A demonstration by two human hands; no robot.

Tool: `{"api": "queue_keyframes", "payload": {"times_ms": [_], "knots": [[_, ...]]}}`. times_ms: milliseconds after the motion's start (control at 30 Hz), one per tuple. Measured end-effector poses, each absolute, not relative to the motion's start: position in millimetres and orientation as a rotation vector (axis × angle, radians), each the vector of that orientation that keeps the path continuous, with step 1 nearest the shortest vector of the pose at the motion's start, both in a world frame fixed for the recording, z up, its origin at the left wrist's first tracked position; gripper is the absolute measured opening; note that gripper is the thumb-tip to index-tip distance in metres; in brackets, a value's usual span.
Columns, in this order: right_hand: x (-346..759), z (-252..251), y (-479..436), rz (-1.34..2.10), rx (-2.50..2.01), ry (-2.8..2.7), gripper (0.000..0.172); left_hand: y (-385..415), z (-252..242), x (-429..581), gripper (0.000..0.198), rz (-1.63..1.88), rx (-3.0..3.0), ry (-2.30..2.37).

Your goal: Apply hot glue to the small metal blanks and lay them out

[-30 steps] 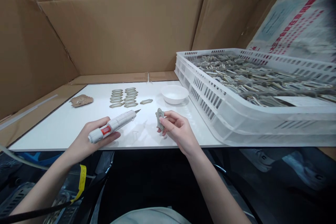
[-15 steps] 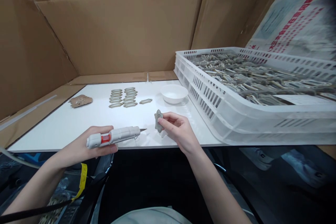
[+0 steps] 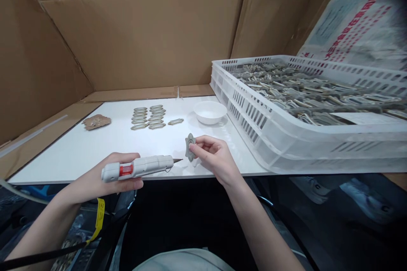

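Note:
In my left hand is a white glue gun with a red section and a pointed metal tip, which faces right. My right hand pinches a small grey ornate plate between thumb and fingers, held upright just above the white table. A short gap separates the tip from the plate's lower left side. Beyond the hands, several flat bracket-shaped pieces lie in two columns, and a single piece sits to their right. My right fingertips cover part of the plate.
Behind my right hand stands a white bowl. A large white plastic crate full of similar pieces fills the right side. At the left lies a torn brown scrap. Cardboard walls enclose the back and sides.
The glue gun has shifted slightly right, bringing its tip nearer the plate. The plate has turned a little, showing more of its face. Both hands keep their holds.

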State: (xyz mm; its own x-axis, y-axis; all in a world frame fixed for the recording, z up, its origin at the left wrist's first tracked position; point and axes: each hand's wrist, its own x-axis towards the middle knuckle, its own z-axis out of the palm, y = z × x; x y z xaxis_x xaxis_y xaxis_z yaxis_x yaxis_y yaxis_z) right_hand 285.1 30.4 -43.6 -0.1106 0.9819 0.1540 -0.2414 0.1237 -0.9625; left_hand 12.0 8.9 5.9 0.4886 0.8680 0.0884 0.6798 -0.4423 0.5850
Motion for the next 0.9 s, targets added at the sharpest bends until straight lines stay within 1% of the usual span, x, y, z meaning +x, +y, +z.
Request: {"api": "queue_keyframes", "payload": {"times_ms": [100,367,900], "knots": [[284.9,-45.2,30.9,1.317,-0.877,-1.182,0.026,10.8,8.8,15.0,0.018,0.31,2.114,1.109],[284.5,-46.3,31.6,1.301,-0.896,-1.197,0.029,13.4,9.8,23.5,0.017,0.342,2.075,1.095],[283.7,-47.6,32.7,1.295,-0.914,-1.2,0.031,14.6,11.1,31.1,0.022,0.344,2.024,1.145]]}}
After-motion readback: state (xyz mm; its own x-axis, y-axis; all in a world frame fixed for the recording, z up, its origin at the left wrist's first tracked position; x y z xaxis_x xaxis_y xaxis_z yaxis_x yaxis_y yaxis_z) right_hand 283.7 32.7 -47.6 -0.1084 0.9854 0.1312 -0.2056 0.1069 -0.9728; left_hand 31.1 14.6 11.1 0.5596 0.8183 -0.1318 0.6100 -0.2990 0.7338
